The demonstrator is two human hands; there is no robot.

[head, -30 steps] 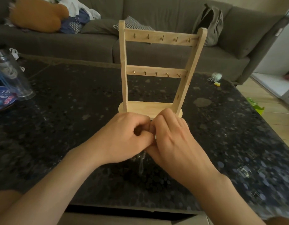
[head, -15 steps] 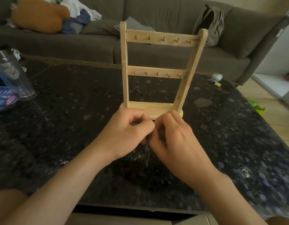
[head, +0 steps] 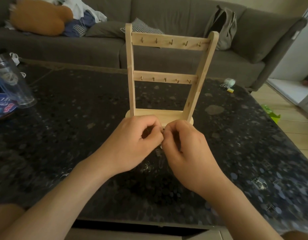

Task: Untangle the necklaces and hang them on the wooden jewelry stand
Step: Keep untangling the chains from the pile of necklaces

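Observation:
The wooden jewelry stand (head: 168, 75) stands upright on the dark speckled table (head: 72, 129), with two crossbars of small brass hooks, all bare. Just in front of its base, my left hand (head: 132, 146) and my right hand (head: 186, 151) meet fingertip to fingertip, both pinching the thin silvery necklaces (head: 159, 155). A short tangle of chain dangles between the hands toward the tabletop, with faint loops lying below. Most of the chain is hidden by my fingers.
A clear plastic bottle (head: 9, 82) and a blue packet (head: 2, 108) sit at the table's left edge. A small pale object with keys (head: 228, 84) lies at the far right. Behind the table runs a grey sofa (head: 167, 54) holding a bag, cushions and clothes.
My hands have drawn slightly apart and lifted a little toward the stand's base. The dangling chain shows more clearly between them.

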